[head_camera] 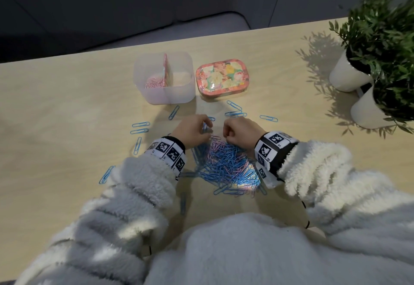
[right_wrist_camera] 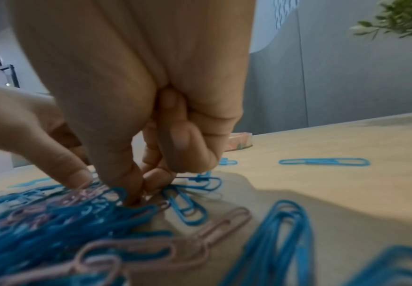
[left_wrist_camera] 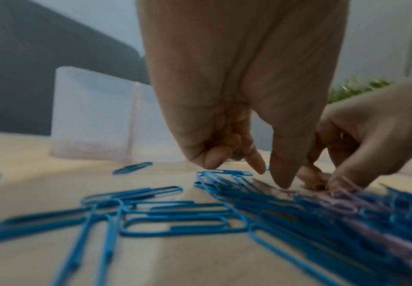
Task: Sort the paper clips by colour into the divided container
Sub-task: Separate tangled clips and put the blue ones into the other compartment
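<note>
A heap of blue and pink paper clips [head_camera: 226,163] lies on the wooden table [head_camera: 67,110] just in front of the person, mostly blue with pink ones mixed through the middle. Both hands work at its far edge. The left hand [head_camera: 192,130] has its fingers curled down, tips touching blue clips at the heap's left rim; whether it actually pinches one cannot be told. The right hand [head_camera: 240,131] is curled too, its thumb and forefinger pressed together down among the clips, and in the right wrist view a pink clip seems to sit at the tips, though blur leaves this unsure. Loose blue clips [head_camera: 140,128] are scattered around the heap on both sides. Beyond the hands stands the translucent divided container [head_camera: 164,77], its left compartment holding pink clips [head_camera: 154,82], its right one bare. Just beside it on the right lies a floral tin [head_camera: 221,76]. Two potted plants [head_camera: 385,45] in white pots stand at the table's far right
</note>
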